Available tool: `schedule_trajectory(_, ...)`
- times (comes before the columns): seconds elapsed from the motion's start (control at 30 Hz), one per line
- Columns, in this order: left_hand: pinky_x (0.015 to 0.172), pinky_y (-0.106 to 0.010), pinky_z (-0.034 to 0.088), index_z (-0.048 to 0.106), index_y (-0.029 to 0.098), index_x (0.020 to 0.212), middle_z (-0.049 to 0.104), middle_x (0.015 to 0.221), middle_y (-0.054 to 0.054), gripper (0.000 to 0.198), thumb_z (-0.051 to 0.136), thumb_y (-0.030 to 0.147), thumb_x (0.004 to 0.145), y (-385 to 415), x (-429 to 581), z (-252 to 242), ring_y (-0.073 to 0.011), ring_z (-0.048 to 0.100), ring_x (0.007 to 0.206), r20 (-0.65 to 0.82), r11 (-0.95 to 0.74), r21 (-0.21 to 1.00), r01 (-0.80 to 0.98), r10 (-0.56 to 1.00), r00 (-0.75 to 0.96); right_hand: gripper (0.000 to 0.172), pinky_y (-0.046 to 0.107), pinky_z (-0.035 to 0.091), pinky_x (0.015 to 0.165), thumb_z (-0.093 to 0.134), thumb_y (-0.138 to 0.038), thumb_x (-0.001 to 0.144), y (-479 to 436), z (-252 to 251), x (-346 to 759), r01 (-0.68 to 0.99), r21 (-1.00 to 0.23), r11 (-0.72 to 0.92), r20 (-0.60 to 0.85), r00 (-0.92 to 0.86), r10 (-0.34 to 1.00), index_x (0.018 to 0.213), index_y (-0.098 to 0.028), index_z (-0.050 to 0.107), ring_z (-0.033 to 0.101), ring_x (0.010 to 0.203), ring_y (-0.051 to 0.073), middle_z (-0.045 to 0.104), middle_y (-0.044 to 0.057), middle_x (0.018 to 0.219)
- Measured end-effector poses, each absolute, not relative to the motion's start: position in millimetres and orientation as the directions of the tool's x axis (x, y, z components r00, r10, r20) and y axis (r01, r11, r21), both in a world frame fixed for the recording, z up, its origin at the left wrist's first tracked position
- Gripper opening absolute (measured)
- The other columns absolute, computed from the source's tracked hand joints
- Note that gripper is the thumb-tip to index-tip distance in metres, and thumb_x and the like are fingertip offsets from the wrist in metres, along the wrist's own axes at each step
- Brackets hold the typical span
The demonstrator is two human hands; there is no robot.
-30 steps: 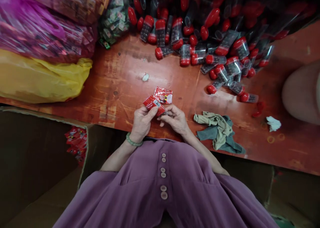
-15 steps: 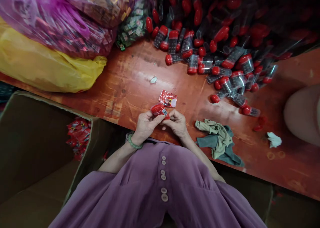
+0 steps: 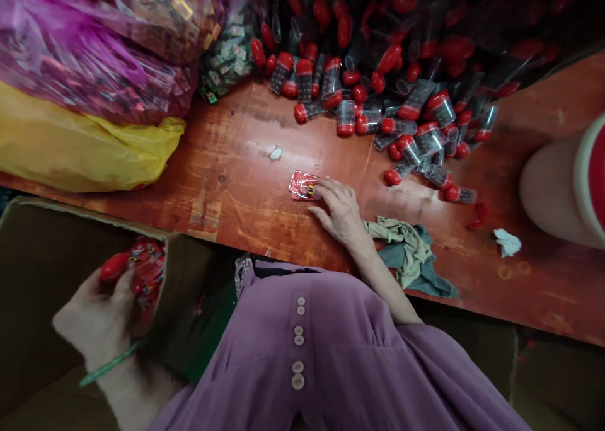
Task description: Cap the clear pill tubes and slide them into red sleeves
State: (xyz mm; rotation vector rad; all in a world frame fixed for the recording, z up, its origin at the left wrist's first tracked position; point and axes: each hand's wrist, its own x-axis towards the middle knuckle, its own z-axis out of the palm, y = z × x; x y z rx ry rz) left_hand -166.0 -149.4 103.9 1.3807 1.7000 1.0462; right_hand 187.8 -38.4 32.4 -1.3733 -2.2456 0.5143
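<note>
My left hand (image 3: 101, 305), a green bead bracelet at its wrist, is at the left over an open cardboard box (image 3: 189, 254). Its fingers are closed round a red container (image 3: 114, 267) with a smooth rounded end; the rest of it is partly hidden. Beside it in the box lies a heap of red printed packets (image 3: 150, 270). My right hand (image 3: 338, 210) lies over the wooden table with thumb and fingers apart. Its fingertips touch the right end of some flat red printed packets (image 3: 302, 185), which seem to overlap.
Many clear tubes with red caps (image 3: 347, 116) are piled at the back. Purple bags (image 3: 155, 72) and a yellow bag (image 3: 85, 147) sit at the left. Right of my hand are a crumpled cloth (image 3: 411, 254), a white scrap (image 3: 507, 242) and a pale bucket (image 3: 553, 191).
Both hands were together on the red container at the table's front edge. My left hand has carried it left to the box; my right hand has let go and moved onto the flat packets.
</note>
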Motion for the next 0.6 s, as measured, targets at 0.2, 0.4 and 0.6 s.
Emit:
schedule_trajectory(0.2, 0.098, -0.047, 0.056, 0.066, 0.026, 0.123, 0.074, 0.116, -0.008, 0.041, 0.070, 0.037, 0.085, -110.5, -115.3, 88.2, -0.0293, 0.067, 0.113, 0.201, -0.113, 0.748, 0.653, 0.978, -0.062, 0.029, 0.048, 0.037, 0.102, 0.047, -0.024, 0.101, -30.8, 12.6, 188.0, 0.790, -0.433, 0.435, 0.113, -0.432, 0.895, 0.118, -0.018, 0.070, 0.059, 0.124, 0.028, 0.070, 0.015, 0.128)
schedule_trajectory(0.4, 0.107, -0.046, 0.051, 0.064, 0.019, 0.127, 0.067, 0.131, -0.014, 0.035, 0.058, 0.025, 0.093, -62.2, -31.2, 44.5, -0.0283, 0.063, 0.122, 0.337, -0.461, 0.520, 0.719, 0.884, 0.323, 0.033, 0.043, 0.036, 0.097, 0.044, -0.012, 0.099, -26.7, 12.2, 182.4, 0.819, -0.318, 0.478, 0.065, -0.484, 0.873, 0.120, -0.015, 0.068, 0.060, 0.113, 0.026, 0.071, 0.015, 0.126)
schedule_trajectory(0.6, 0.112, -0.051, 0.043, 0.069, 0.013, 0.118, 0.066, 0.131, -0.018, 0.034, 0.044, 0.011, 0.094, -22.2, 5.8, 20.9, -0.0306, 0.056, 0.131, 0.287, -0.616, 0.415, 0.669, 0.787, 0.546, 0.027, 0.042, 0.039, 0.090, 0.043, -0.017, 0.101, -29.2, 38.4, 181.4, 0.826, -0.289, 0.484, -0.033, -0.514, 0.857, 0.113, -0.015, 0.068, 0.058, 0.101, 0.025, 0.072, 0.013, 0.116)
